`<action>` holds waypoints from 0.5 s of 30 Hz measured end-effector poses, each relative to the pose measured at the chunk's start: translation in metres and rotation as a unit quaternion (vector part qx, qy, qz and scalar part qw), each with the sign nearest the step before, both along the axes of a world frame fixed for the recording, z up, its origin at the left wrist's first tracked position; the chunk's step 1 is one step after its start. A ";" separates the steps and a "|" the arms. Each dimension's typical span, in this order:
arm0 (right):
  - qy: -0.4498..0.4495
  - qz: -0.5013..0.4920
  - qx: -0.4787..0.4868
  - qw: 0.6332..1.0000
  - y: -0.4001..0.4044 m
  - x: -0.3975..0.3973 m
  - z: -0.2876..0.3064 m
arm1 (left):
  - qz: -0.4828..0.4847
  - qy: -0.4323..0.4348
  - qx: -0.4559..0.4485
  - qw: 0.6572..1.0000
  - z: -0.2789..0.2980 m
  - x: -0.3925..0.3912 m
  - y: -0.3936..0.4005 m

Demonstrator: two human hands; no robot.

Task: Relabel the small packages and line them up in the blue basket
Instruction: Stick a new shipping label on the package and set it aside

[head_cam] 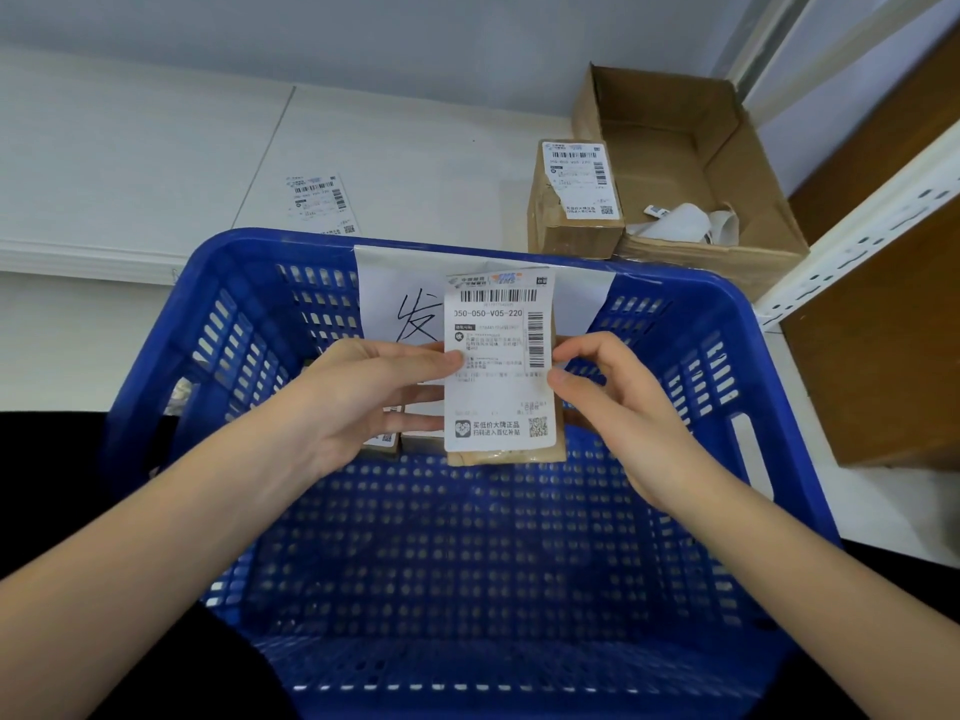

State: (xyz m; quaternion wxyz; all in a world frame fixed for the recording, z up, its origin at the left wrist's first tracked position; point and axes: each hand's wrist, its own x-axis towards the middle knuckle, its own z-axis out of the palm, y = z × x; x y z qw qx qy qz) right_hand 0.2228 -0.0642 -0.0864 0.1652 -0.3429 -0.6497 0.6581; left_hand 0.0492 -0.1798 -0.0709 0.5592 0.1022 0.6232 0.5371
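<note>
A small brown cardboard package is held over the middle of the blue perforated plastic basket, and a white printed shipping label covers nearly all of its upper face, overhanging at the far end. The left hand has its fingers under the package and its thumb pressed on the label's left edge. The right hand pinches the label's right edge between thumb and forefinger. So this package looks to be at the sticking or smoothing stage, not yet set down.

Inside the basket, near the far wall and partly hidden behind the left hand, at least two other small brown packages stand side by side with labels on them; their exact count cannot be told. Most of the basket floor is bare, so the row has only begun.

Beyond the basket on the right, another labelled brown cardboard box waits on the white floor, just beside an open cardboard carton holding crumpled white backing paper. A loose white label sheet lies on the floor at far left. In my judgement, the task is in its early part.
</note>
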 end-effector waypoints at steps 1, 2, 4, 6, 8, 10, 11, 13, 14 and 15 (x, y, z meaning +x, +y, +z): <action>0.000 0.000 -0.005 1.000 0.000 0.000 -0.001 | -0.001 0.001 0.001 1.000 0.000 0.000 0.000; 0.000 -0.002 -0.008 1.000 0.001 0.000 -0.001 | -0.001 0.003 0.003 1.000 0.000 0.000 0.000; 0.001 -0.004 -0.012 1.000 0.001 0.001 -0.003 | -0.004 0.006 0.006 1.000 -0.001 0.001 0.000; -0.003 -0.003 -0.008 1.000 0.001 0.001 -0.004 | -0.006 0.009 0.007 1.000 -0.002 0.002 0.000; -0.004 0.001 -0.004 1.000 0.002 0.002 -0.005 | -0.007 0.014 0.008 1.000 -0.003 0.002 0.000; -0.003 0.005 -0.003 1.000 0.002 0.002 -0.006 | -0.007 0.015 0.011 1.000 -0.004 0.002 0.000; -0.003 0.007 -0.003 1.000 0.002 0.002 -0.006 | -0.007 0.015 0.012 1.000 -0.004 0.001 0.000; -0.003 0.007 -0.005 1.000 0.003 0.002 -0.006 | -0.007 0.018 0.013 1.000 -0.005 0.002 -0.001; -0.002 0.008 -0.003 1.000 0.003 0.003 -0.006 | -0.007 0.021 0.013 1.000 -0.005 0.002 -0.001; -0.001 0.009 0.000 1.000 0.003 0.003 -0.006 | -0.006 0.022 0.012 1.000 -0.006 0.002 -0.001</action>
